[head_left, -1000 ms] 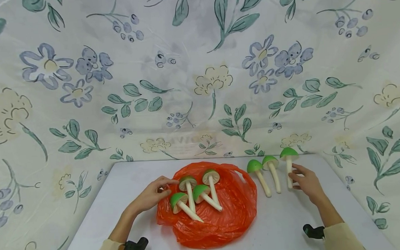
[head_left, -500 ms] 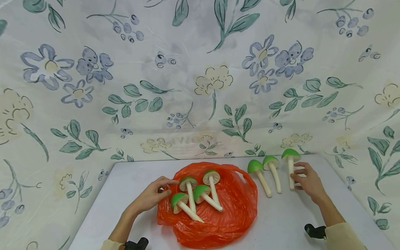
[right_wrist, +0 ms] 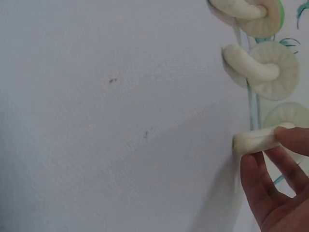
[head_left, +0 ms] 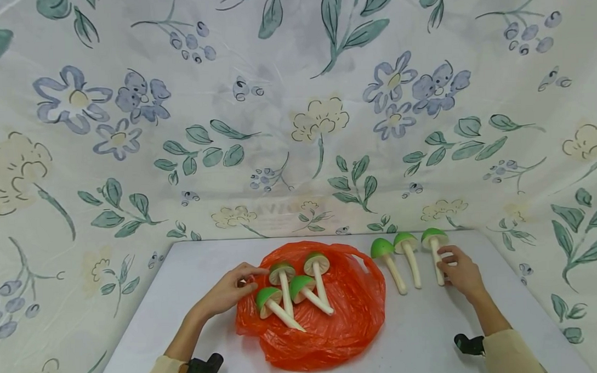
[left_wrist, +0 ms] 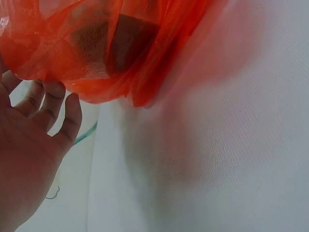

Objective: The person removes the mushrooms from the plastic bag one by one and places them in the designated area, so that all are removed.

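Note:
My right hand [head_left: 460,270] holds a toy mushroom [head_left: 435,253] with a green cap and white stem at the back right of the table. In the right wrist view, the thumb lies on one side of the stem [right_wrist: 256,140] and fingers on the other. Two similar mushrooms, one [head_left: 390,265] and another [head_left: 408,257], lie side by side to its left. An orange-red plastic bag [head_left: 347,322] is spread at the centre, with several mushrooms lying on it. My left hand [head_left: 233,287] touches the bag's left edge with loosely bent fingers; in the left wrist view its fingertips meet the thin plastic [left_wrist: 96,89].
A white table [head_left: 183,267] carries everything. Behind it and at both sides hangs a floral-patterned cloth [head_left: 276,127], close to the table's back edge. Black wrist devices sit at the left sleeve [head_left: 159,372] and the right sleeve [head_left: 512,354].
The right hand has shifted slightly right, and the held mushroom has tipped, its cap coming down nearer the table's back edge. The left hand and the bag stay still.

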A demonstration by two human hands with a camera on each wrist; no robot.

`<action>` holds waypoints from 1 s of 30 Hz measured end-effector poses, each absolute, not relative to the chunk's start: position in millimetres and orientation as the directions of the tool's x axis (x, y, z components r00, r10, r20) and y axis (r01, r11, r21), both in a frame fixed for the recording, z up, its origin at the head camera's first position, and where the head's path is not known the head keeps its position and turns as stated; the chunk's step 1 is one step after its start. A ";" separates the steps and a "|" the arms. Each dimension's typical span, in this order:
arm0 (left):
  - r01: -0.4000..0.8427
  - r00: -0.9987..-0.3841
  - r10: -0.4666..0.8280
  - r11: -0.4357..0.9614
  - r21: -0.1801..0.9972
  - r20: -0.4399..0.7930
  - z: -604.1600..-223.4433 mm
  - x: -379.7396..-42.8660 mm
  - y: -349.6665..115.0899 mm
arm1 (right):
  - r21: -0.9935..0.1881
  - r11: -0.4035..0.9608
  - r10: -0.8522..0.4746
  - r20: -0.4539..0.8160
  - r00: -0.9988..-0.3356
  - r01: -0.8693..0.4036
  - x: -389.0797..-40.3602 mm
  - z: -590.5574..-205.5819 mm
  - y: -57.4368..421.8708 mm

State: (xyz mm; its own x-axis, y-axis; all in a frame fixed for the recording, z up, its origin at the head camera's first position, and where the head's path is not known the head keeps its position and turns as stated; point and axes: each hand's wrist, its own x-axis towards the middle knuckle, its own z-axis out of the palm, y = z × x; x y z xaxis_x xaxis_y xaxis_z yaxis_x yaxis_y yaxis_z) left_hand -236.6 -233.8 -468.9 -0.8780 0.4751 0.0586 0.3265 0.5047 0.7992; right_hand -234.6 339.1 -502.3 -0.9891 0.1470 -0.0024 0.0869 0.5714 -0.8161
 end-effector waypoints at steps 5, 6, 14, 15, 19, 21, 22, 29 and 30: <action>0.322 -0.876 0.479 0.504 0.801 0.051 -467.3 -235.9 -232.9 | -0.790 0.607 0.141 -0.003 -0.990 0.089 -235.1 -502.3 338.5; 0.324 -0.877 0.478 0.508 0.798 0.051 -467.2 -235.9 -232.8 | -0.783 0.615 0.140 -0.004 -0.990 0.090 -235.0 -502.2 338.4; 0.332 -0.877 0.477 0.512 0.792 0.059 -469.5 -236.7 -233.2 | -0.771 0.629 0.123 -0.028 -0.992 0.100 -233.5 -503.3 338.4; 0.332 -0.876 0.478 0.511 0.793 0.060 -469.7 -236.7 -233.4 | -0.773 0.626 0.120 -0.032 -0.992 0.100 -233.2 -503.6 338.5; 0.333 -0.874 0.482 0.510 0.793 0.057 -470.8 -236.2 -233.4 | -0.786 0.609 0.105 -0.048 -0.993 0.103 -230.4 -504.2 337.7; 0.327 -0.875 0.480 0.507 0.798 0.053 -470.9 -235.9 -233.1 | -0.791 0.603 0.101 -0.054 -0.993 0.104 -229.6 -504.8 337.9; 0.329 -0.875 0.482 0.504 0.799 0.056 -471.1 -236.0 -232.8 | -0.793 0.600 0.099 -0.056 -0.993 0.105 -229.3 -505.1 338.1; 0.327 -0.878 0.475 0.514 0.793 0.055 -470.6 -236.9 -233.0 | -0.798 0.593 0.099 -0.059 -0.993 0.106 -228.7 -506.4 340.0; 0.324 -0.880 0.472 0.518 0.792 0.052 -470.2 -236.8 -233.0 | -0.798 0.593 0.099 -0.060 -0.993 0.107 -228.3 -506.5 340.1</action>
State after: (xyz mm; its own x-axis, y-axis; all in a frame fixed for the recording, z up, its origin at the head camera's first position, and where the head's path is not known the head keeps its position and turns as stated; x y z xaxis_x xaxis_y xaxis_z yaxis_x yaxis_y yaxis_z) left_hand -236.8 -233.0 -470.2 -0.8801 0.4719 0.0521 0.3245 0.5179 0.7915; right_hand -228.3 340.1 -506.5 -0.9933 0.0987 -0.0598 0.1070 0.5929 -0.7981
